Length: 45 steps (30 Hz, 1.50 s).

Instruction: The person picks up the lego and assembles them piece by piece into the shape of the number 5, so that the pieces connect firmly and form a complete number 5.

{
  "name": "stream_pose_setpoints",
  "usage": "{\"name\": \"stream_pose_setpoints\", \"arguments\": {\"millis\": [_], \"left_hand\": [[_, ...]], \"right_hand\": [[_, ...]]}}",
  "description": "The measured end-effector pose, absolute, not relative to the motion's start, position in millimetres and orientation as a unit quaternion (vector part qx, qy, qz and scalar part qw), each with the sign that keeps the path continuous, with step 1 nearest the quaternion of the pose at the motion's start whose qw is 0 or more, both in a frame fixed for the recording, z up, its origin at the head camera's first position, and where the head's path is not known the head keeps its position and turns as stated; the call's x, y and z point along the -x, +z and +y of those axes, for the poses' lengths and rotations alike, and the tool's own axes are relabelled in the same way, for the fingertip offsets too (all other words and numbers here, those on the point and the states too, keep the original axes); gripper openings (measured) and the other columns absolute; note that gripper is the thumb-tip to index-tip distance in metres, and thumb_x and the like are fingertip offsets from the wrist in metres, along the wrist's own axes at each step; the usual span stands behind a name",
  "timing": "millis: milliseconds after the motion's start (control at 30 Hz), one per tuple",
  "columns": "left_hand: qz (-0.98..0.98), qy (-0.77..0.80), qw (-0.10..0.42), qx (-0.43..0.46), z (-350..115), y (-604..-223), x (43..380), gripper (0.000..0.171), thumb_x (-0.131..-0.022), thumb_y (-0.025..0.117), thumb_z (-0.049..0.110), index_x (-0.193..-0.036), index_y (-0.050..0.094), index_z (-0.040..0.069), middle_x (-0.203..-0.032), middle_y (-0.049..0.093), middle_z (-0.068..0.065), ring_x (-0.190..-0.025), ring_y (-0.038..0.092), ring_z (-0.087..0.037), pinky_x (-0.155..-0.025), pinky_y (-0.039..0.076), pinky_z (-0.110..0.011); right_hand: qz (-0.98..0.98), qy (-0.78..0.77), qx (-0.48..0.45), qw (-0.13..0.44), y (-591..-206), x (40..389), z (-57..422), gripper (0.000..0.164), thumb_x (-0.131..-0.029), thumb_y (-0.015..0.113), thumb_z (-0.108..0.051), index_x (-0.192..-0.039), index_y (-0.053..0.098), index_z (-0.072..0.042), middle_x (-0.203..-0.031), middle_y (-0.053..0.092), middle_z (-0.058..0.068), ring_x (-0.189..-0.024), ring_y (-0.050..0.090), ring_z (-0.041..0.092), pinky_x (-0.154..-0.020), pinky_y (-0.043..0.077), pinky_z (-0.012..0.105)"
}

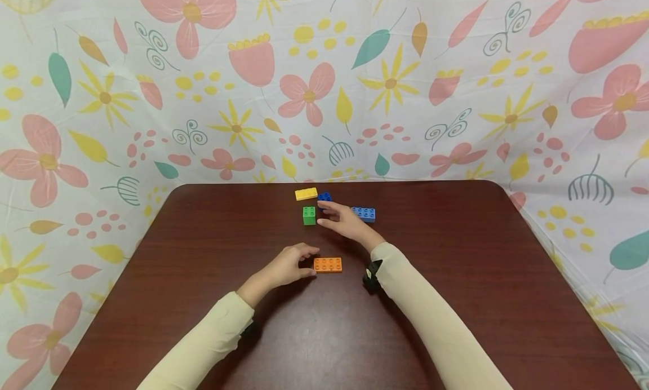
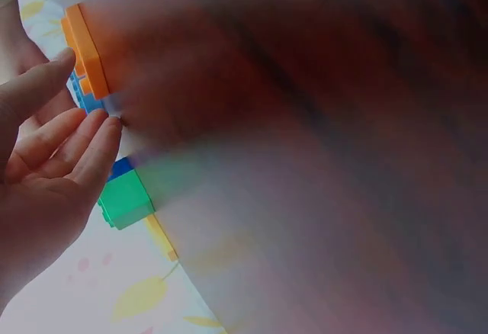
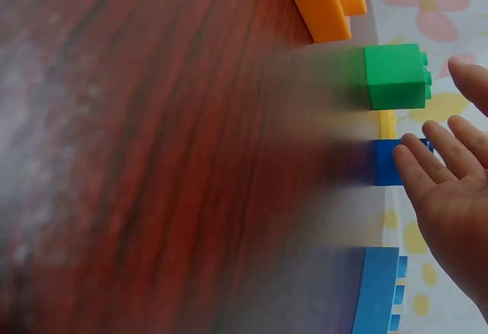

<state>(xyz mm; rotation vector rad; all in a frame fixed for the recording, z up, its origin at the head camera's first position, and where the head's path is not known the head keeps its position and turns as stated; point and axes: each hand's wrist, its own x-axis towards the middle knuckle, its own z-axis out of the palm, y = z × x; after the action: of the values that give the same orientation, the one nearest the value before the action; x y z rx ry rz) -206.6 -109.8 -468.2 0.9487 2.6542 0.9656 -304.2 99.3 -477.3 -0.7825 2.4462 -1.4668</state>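
An orange toy building brick (image 1: 328,265) lies flat on the table, studs up. My left hand (image 1: 285,266) is at its left end, thumb and fingers parted; whether the fingertips touch the brick I cannot tell. Farther back stands a green brick (image 1: 309,215), taller than the orange one. Just right of it hovers my right hand (image 1: 346,221), thumb and fingers spread with nothing between them. A dark blue brick (image 1: 324,196) shows partly behind that hand's fingers, clearer as the dark blue brick (image 3: 386,162) in the right wrist view.
At the back a flat yellow brick (image 1: 306,194) lies left of the dark blue one. A lighter blue brick (image 1: 364,213) sits right of my right hand. The brown table (image 1: 456,255) ends against a flower-patterned cloth (image 1: 324,85).
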Motion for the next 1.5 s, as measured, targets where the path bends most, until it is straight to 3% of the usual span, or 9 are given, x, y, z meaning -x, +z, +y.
{"name": "stream_pose_setpoints", "arguments": {"millis": [133,533,967,1500], "left_hand": [[0.891,0.312,0.075,-0.321,-108,-468,208,0.047,-0.084,0.075,0.008,-0.125,0.059,-0.007,-0.119,0.062,-0.018,-0.102,0.061,-0.029,-0.089,0.052,-0.04],[0.898,0.272,0.069,-0.338,-104,-468,208,0.046,-0.083,0.076,0.009,-0.123,0.06,-0.006,-0.106,0.062,-0.015,-0.096,0.059,-0.026,-0.084,0.051,-0.04],[0.911,0.235,0.068,-0.331,-101,-470,209,0.036,-0.085,0.075,0.013,-0.117,0.067,0.0,-0.108,0.061,-0.009,-0.102,0.057,-0.025,-0.088,0.05,-0.039],[0.907,0.244,0.063,-0.337,-103,-469,206,0.033,-0.084,0.075,0.01,-0.115,0.068,0.0,-0.106,0.062,-0.009,-0.1,0.058,-0.025,-0.087,0.05,-0.038]], "right_hand": [[0.82,-0.496,0.271,0.091,-481,308,96,0.064,-0.096,0.061,-0.03,-0.147,0.036,-0.002,-0.149,0.04,0.013,-0.133,0.043,0.032,-0.106,0.039,0.043],[0.836,-0.478,0.246,0.112,-486,314,85,0.061,-0.096,0.061,-0.016,-0.148,0.034,-0.003,-0.15,0.038,0.014,-0.135,0.04,0.029,-0.108,0.037,0.042],[0.845,-0.466,0.242,0.105,-486,317,81,0.057,-0.095,0.062,-0.015,-0.146,0.04,-0.006,-0.146,0.044,0.014,-0.133,0.043,0.029,-0.106,0.039,0.043],[0.868,-0.451,0.191,0.084,-486,317,75,0.052,-0.092,0.066,-0.022,-0.141,0.05,-0.012,-0.138,0.053,0.012,-0.127,0.05,0.026,-0.102,0.044,0.042]]}}
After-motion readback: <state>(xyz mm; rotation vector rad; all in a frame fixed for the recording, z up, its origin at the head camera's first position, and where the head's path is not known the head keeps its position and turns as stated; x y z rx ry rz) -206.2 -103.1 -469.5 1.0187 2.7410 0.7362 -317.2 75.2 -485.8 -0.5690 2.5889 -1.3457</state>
